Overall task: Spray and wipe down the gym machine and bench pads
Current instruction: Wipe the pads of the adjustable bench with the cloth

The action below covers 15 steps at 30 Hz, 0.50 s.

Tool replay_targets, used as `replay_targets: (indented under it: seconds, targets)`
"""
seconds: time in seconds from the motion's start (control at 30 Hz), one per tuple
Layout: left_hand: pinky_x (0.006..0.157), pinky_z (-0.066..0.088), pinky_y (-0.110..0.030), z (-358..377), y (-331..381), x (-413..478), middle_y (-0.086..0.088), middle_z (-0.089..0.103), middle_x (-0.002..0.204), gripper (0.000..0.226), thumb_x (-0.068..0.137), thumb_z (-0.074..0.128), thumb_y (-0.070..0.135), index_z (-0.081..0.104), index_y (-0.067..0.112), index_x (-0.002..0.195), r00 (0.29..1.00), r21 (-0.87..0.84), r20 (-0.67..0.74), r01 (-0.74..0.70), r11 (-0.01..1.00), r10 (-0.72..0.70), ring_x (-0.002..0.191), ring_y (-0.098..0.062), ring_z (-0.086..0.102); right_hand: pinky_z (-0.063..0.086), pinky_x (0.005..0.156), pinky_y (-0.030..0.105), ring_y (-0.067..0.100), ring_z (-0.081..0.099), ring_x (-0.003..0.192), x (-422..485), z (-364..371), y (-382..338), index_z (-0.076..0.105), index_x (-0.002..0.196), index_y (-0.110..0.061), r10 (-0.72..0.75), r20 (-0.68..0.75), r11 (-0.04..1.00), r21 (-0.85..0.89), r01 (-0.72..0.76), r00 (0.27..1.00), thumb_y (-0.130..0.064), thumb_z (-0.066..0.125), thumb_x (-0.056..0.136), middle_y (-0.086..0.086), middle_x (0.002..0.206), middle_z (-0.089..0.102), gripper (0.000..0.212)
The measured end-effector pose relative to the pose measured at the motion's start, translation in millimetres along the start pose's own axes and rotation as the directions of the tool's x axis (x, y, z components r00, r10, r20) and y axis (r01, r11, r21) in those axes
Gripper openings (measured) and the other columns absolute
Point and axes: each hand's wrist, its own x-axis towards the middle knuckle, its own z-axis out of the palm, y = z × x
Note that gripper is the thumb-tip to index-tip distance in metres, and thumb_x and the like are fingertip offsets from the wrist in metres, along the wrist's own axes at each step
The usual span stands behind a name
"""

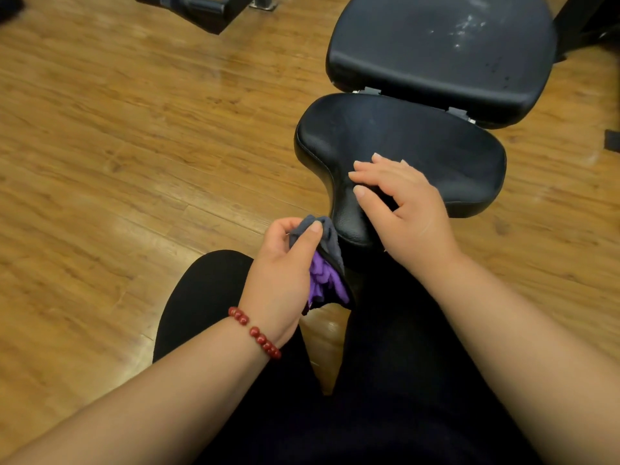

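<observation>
Black pads [436, 146]: two; left hand [285, 263] grips one cloth [327, 283].

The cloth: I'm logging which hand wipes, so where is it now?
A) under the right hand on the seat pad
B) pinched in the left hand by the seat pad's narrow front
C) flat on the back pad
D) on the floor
B: the left hand pinches the grey-and-purple cloth beside the narrow end of the seat pad, while the right hand rests bare on that pad.
</observation>
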Motion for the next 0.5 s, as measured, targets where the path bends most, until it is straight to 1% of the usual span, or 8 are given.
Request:
replay_targets:
  seconds: [0.13,0.2,0.27,0.3,0.37,0.4,0.43,0.5]
  targets:
    - [0.094,0.052,-0.052,9.1,17.6,-5.2,-0.014,0.073,0.096,0.014,0.096,0.058,0.025,0.065,0.013,0.097,0.999,-0.06,0.03,-0.03,0.998,0.032,0.097,-0.03,0.07,0.017,0.115,0.015,-0.006,0.049,0.122,-21.8,-3.9,-30.6,0.068,0.115,-0.026,0.026,0.029,0.991,0.133,-0.029,0.999,-0.045,0.05,0.092,-0.021,0.117,0.061,0.034]
    - [0.093,0.053,-0.053,16.9,24.8,-7.1,-0.016,0.073,0.097,0.017,0.097,0.056,0.026,0.067,0.013,0.096,0.998,-0.089,0.057,-0.029,0.996,0.034,0.098,-0.032,0.07,0.025,0.109,0.015,-0.011,0.049,0.113,-28.4,-5.2,-41.0,0.063,0.116,-0.035,0.007,0.068,0.989,0.145,-0.017,0.998,-0.045,0.053,0.091,-0.029,0.109,0.059,0.028]
    - [0.092,0.054,-0.051,21.6,27.6,-7.6,-0.013,0.074,0.098,0.021,0.098,0.054,0.029,0.071,0.016,0.097,0.993,-0.086,0.118,-0.014,0.996,0.024,0.096,-0.028,0.071,0.04,0.099,0.015,-0.011,0.053,0.108,-32.3,-8.2,-47.1,0.058,0.113,-0.044,0.086,0.064,0.968,0.233,-0.099,0.994,-0.039,0.059,0.09,-0.034,0.102,0.06,0.024]
    - [0.092,0.054,-0.049,22.9,28.7,-7.5,-0.01,0.074,0.098,0.023,0.099,0.052,0.031,0.071,0.018,0.098,0.99,-0.074,0.14,-0.023,0.997,0.034,0.096,-0.025,0.071,0.047,0.092,0.015,-0.008,0.058,0.104,-33.6,-11.0,-48.9,0.06,0.11,-0.043,0.144,0.04,0.938,0.314,-0.149,0.989,-0.033,0.062,0.09,-0.03,0.099,0.065,0.022]
    - [0.088,0.056,-0.039,19.9,27.6,-1.6,-0.005,0.073,0.102,0.024,0.1,0.049,0.038,0.072,0.031,0.096,0.976,0.081,0.139,-0.182,0.98,0.169,0.093,-0.014,0.071,0.053,0.08,0.019,0.001,0.066,0.096,-36.5,-16.7,-47.9,0.067,0.102,-0.034,0.289,-0.012,0.835,0.492,-0.246,0.957,-0.021,0.064,0.092,-0.017,0.096,0.071,0.018]
    - [0.084,0.056,-0.029,16.7,27.1,3.2,-0.002,0.07,0.105,0.022,0.099,0.047,0.04,0.069,0.037,0.094,0.95,0.2,0.147,-0.302,0.932,0.276,0.09,-0.004,0.068,0.055,0.078,0.022,0.006,0.069,0.093,-39.3,-20.0,-45.5,0.069,0.099,-0.031,0.377,-0.015,0.753,0.587,-0.297,0.926,-0.017,0.064,0.092,-0.011,0.095,0.073,0.016]
    - [0.078,0.052,-0.016,12.4,27.0,8.7,0.001,0.065,0.107,0.019,0.099,0.047,0.037,0.066,0.041,0.095,0.912,0.306,0.174,-0.408,0.86,0.371,0.087,0.003,0.063,0.056,0.079,0.026,0.011,0.07,0.093,-42.8,-23.0,-42.1,0.071,0.097,-0.027,0.46,0.002,0.649,0.682,-0.338,0.888,-0.016,0.064,0.093,-0.005,0.095,0.074,0.014]
    - [0.077,0.043,-0.006,5.3,25.0,21.6,0.009,0.058,0.108,0.018,0.1,0.047,0.027,0.059,0.041,0.101,0.823,0.428,0.299,-0.568,0.703,0.483,0.09,0.008,0.056,0.055,0.084,0.034,0.018,0.07,0.095,-50.8,-28.5,-32.5,0.072,0.095,-0.025,0.56,-0.002,0.514,0.785,-0.345,0.828,-0.018,0.066,0.09,0.002,0.096,0.074,0.011]
